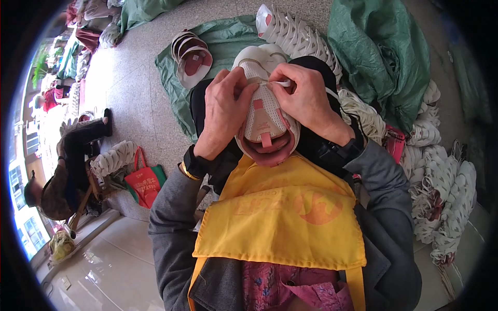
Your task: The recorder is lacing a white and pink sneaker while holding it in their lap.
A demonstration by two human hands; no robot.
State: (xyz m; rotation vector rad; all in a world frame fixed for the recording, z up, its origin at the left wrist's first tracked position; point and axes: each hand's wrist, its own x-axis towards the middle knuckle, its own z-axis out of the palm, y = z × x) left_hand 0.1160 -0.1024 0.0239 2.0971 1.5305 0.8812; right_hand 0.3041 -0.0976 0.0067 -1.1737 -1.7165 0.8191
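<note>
One red bag (147,181) stands left on the speckled floor (135,67); one shoe (258,122) sits in the lap (313,145). Left hand (226,103), closed, pinches it; right hand (306,96), closed, pinches a white strip (284,83).

a white mesh shoe (271,106) lies in the middle of the view, toe end pointing away, ankle opening nearest. its tongue (261,128) is beige, with a pink tab (266,140); its lining (267,159) is pink. a thin white strip (283,83) shows across its front, mostly hidden.
</note>
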